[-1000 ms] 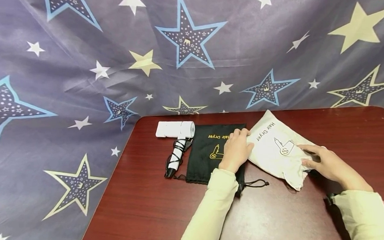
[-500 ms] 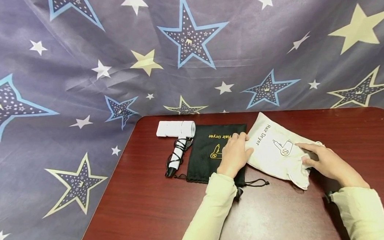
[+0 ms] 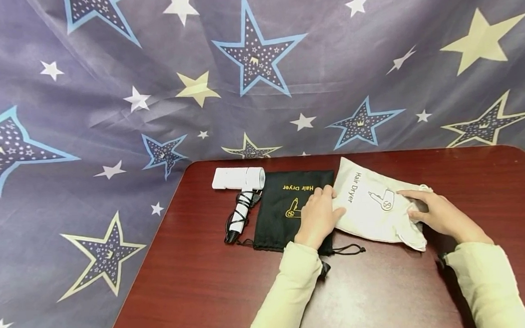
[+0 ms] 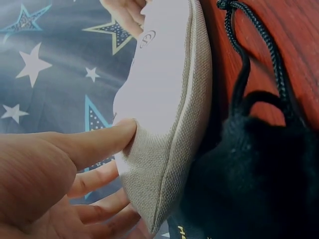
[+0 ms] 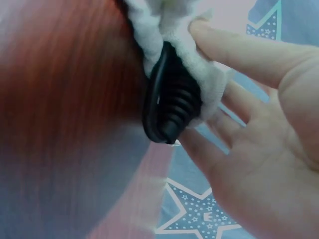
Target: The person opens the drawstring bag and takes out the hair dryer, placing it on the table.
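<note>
A cream cloth drawstring bag [image 3: 364, 208] printed "Hair Dryer" lies bulging at the right of the table, a hair-dryer drawing on its face. At its left corner my left hand [image 3: 317, 216] pinches the cloth, thumb on top and fingers beneath, as the left wrist view shows. My right hand [image 3: 448, 218] grips the gathered mouth at the other end. From that mouth a black ribbed cord sleeve [image 5: 182, 99] and a loop of cord stick out in the right wrist view. The rest of the contents is hidden by the cloth.
A black drawstring bag [image 3: 273, 228] with gold print lies flat beside my left hand, partly under it. Left of that rests a white hair dryer [image 3: 238, 178], its black cord wound round the handle. A star-patterned curtain [image 3: 328, 54] hangs behind the red-brown table [image 3: 198, 288].
The cream bag has turned a little and shifted left, its far corner swinging toward the black bag. My right hand has moved left with the bag's mouth; my left hand has barely moved.
</note>
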Demonstrator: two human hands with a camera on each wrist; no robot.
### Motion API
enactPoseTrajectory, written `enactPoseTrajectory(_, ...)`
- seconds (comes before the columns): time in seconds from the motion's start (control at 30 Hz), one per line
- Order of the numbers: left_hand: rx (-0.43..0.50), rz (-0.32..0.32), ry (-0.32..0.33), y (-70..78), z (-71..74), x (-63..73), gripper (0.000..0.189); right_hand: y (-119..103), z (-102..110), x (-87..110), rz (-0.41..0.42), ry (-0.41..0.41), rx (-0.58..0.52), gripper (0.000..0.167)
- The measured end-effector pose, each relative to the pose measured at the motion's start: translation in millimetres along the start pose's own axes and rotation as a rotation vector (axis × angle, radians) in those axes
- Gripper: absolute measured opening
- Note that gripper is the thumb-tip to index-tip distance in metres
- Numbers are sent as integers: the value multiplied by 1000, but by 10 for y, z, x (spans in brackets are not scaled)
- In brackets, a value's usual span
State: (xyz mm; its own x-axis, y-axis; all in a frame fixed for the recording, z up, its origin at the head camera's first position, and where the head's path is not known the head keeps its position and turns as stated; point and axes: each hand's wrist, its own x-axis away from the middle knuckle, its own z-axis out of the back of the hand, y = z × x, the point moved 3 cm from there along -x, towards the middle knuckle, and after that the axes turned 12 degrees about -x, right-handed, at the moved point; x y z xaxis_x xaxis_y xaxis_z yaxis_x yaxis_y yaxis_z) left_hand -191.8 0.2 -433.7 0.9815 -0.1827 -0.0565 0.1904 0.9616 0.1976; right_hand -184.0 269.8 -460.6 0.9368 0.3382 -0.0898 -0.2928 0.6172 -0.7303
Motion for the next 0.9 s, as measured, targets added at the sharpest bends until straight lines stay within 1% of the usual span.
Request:
enactPoseTrajectory(0.13,3,7,0,-7,-14,27,38,30,-11,-49,-3,-9,1,52)
enactPoseTrajectory(0.47,7,-13,4,29,-35,99,39,51,0,-104,-2,-6,9,51)
enactPoseTrajectory(0.63,10,-31,-3,60,-47,129,41,63,24,-103,-28,-7,10,53)
enactPoseTrajectory(0.77,10,-34,-17,51,-37,150,41,64,20,-126,-38,-16,3,53)
enactPoseTrajectory(0.9,9,-43,-35,22,-18,169,42,50,-13,-119,-8,-5,18,54)
